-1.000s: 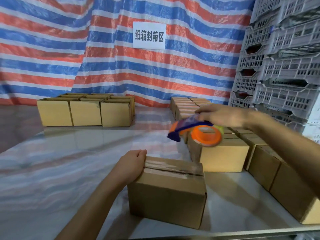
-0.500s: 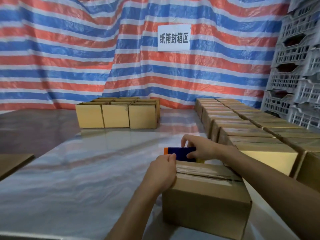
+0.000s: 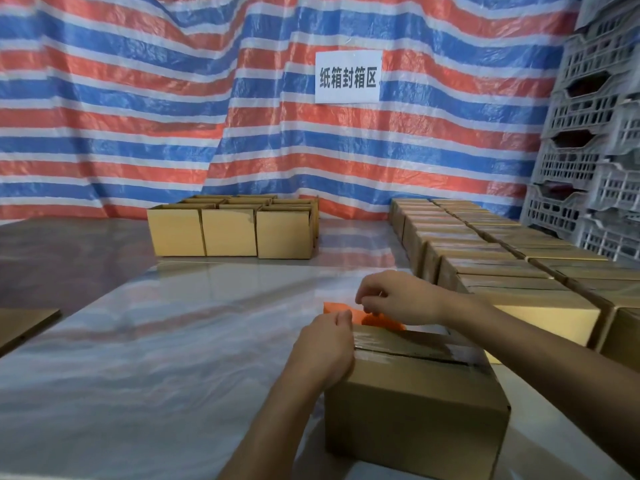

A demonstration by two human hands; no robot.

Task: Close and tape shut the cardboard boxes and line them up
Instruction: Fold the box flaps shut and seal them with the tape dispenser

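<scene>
As the left hand (image 3: 322,351) holds it, glossy tape (image 3: 408,345) spans the cardboard box (image 3: 415,420).

A brown cardboard box (image 3: 415,410) sits near the front of the glossy white table (image 3: 156,341), clear tape running along its top seam. The left hand (image 3: 322,348) grips the box's left end, and the right hand (image 3: 398,299) curls over an orange plastic tape dispenser (image 3: 341,308) just behind the box (mostly hidden by fingers). Rows of sealed cardboard boxes (image 3: 485,268) line the right side. A cluster of open-topped cardboard boxes (image 3: 228,232) stands far back, before a red, white and blue striped tarp (image 3: 138,98).
</scene>
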